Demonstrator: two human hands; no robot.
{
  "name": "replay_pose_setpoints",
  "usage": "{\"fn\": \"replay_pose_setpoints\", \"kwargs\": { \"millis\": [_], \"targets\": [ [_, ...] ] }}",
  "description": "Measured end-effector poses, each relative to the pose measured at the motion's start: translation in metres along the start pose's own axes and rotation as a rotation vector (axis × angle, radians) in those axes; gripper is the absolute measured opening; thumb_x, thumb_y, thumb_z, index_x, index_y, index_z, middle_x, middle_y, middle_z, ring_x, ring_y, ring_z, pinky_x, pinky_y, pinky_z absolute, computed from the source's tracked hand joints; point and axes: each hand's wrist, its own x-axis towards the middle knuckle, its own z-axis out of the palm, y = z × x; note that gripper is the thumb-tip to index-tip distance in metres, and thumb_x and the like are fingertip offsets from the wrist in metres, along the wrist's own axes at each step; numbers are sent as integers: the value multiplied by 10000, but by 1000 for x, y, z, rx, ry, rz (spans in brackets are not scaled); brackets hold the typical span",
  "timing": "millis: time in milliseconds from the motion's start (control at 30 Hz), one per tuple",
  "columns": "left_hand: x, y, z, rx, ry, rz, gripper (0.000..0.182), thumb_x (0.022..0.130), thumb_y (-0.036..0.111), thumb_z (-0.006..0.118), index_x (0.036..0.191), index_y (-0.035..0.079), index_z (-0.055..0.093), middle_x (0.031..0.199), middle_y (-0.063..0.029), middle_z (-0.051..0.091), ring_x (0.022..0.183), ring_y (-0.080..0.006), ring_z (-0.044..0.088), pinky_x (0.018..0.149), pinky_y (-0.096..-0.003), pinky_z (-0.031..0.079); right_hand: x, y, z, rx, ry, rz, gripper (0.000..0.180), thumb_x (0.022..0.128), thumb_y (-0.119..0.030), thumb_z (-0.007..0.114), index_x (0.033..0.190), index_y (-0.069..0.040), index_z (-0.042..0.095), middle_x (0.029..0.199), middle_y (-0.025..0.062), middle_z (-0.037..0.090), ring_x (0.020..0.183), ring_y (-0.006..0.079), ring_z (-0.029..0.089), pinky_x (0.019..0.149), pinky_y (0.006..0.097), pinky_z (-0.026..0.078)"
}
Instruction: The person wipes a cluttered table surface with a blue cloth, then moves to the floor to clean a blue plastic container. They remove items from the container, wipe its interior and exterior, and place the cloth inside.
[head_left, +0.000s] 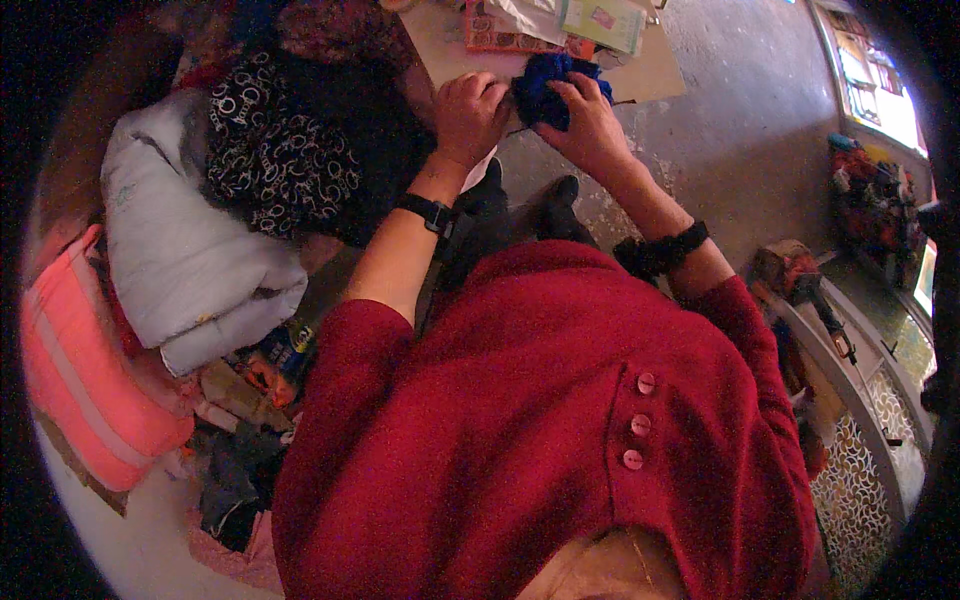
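Note:
A bunched piece of dark blue fabric (541, 88), ruffled like a flower or scrunchie, is held in my right hand (589, 120) near the table's front edge. The thumb presses its near side and the fingers lie over the top. Thin dark ends, perhaps wire or stem, poke out on both sides of it. Just left of the fabric is my left hand (471, 116), its fingers curled and pointing towards it. Whether those fingertips grip anything is hidden. Below the left hand a bit of white material (480, 171) shows.
The pale table (652, 67) carries papers, a green-edged booklet (604, 22) and an orange patterned box (486, 34). At left are black circle-print cloth (281, 161), a folded grey quilt (187, 232) and a coral cloth (97, 360). Patterned cabinet doors (855, 465) stand at right.

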Motion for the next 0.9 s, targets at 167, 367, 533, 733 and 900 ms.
{"fn": "replay_pose_setpoints", "kwargs": {
  "millis": [167, 367, 533, 733, 900],
  "targets": [
    [-6, -8, 9, -87, 94, -29, 201, 733, 179, 636, 917, 100, 629, 1000, -74, 585, 988, -293, 543, 865, -444, 407, -6, -12, 6, 27, -13, -72, 498, 750, -237, 694, 1219, -149, 552, 1263, 176, 472, 1103, 392, 521, 909, 445, 472],
    [-6, -11, 17, -162, 197, -38, 155, 723, 149, 620, 862, 81, 608, 986, -99, 578, 979, -311, 539, 861, -455, 405, 28, -31, 29, -188, -57, -135, 253, 798, -222, 597, 1043, -162, 599, 1128, 117, 511, 946, 342, 568, 752, 457, 518],
    [-6, -10, 17, -112, 118, -69, 107, 774, 161, 611, 849, 86, 606, 983, -95, 572, 971, -310, 531, 862, -451, 398, 7, -15, 21, -241, -70, -52, 228, 785, -185, 600, 1011, -161, 613, 1106, 92, 520, 955, 324, 572, 744, 445, 523],
    [-5, -12, 13, -144, 107, -77, 205, 790, 267, 635, 884, 87, 607, 1005, -109, 587, 952, -330, 542, 855, -457, 404, -5, -6, -9, -174, -91, 65, 368, 777, -178, 625, 1141, -123, 608, 1194, 87, 531, 1069, 301, 554, 872, 397, 484],
    [-8, -11, 13, -119, 101, -75, 183, 713, 144, 624, 878, 84, 572, 964, -92, 570, 945, -309, 537, 840, -441, 423, 28, -33, 27, -148, -80, -107, 268, 806, -191, 582, 1066, -127, 608, 1124, 96, 554, 982, 343, 566, 815, 438, 499]
  ]
}}
